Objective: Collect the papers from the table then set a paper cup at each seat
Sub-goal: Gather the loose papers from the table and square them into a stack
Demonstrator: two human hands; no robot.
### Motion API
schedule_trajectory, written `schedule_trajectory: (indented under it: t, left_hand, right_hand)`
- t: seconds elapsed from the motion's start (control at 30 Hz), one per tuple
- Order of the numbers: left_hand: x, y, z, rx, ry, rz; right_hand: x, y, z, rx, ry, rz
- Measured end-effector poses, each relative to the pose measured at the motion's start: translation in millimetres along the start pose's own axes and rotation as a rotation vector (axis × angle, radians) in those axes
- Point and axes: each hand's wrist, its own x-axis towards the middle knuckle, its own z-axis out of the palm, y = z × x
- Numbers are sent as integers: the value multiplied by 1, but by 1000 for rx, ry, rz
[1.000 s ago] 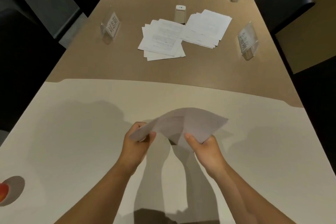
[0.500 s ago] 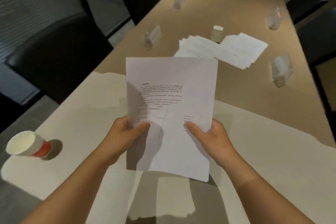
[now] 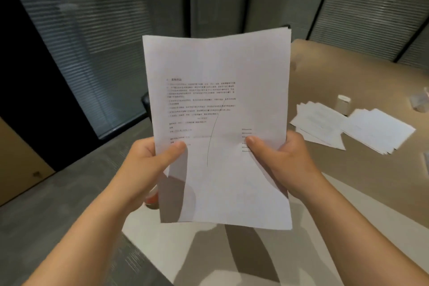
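I hold a stack of printed white papers (image 3: 218, 109) upright in front of me, above the table's near end. My left hand (image 3: 148, 165) grips its lower left edge, thumb on the front. My right hand (image 3: 281, 160) grips the lower right edge the same way. Two more piles of papers lie on the brown table (image 3: 325, 76) to the right: one (image 3: 318, 123) nearer, one (image 3: 380, 130) further right. A sliver of a red and white paper cup (image 3: 152, 197) shows behind the held sheets, mostly hidden.
A small white upright object (image 3: 343, 102) stands behind the two piles. Clear name stands (image 3: 420, 102) sit at the right edge. The near table end is white (image 3: 348, 227). Grey blinds and dark panels fill the background; grey floor lies to the left.
The view has swung up and left. The held papers went from a bent fan low over the table to an upright stack raised before me. The cup is now hidden behind them.
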Motion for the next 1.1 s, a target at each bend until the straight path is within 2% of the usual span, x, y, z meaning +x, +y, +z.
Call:
schedule_trajectory:
  t: [0.33, 0.57, 0.77, 0.9, 1.1]
  left_hand:
    - [-4, 65, -216, -3, 235, 153]
    - [47, 70, -306, -6, 306, 194]
    - [156, 65, -374, 35, 256, 217]
    - [264, 72, -412, 66, 216, 247]
    - [403, 76, -438, 22, 41, 202]
  right_hand:
    - [73, -71, 220, 129, -107, -139]
    - [147, -84, 308, 91, -129, -191]
    - [253, -65, 364, 121, -87, -238]
    - [348, -55, 389, 139, -41, -230]
    - [443, -42, 401, 171, 80, -184]
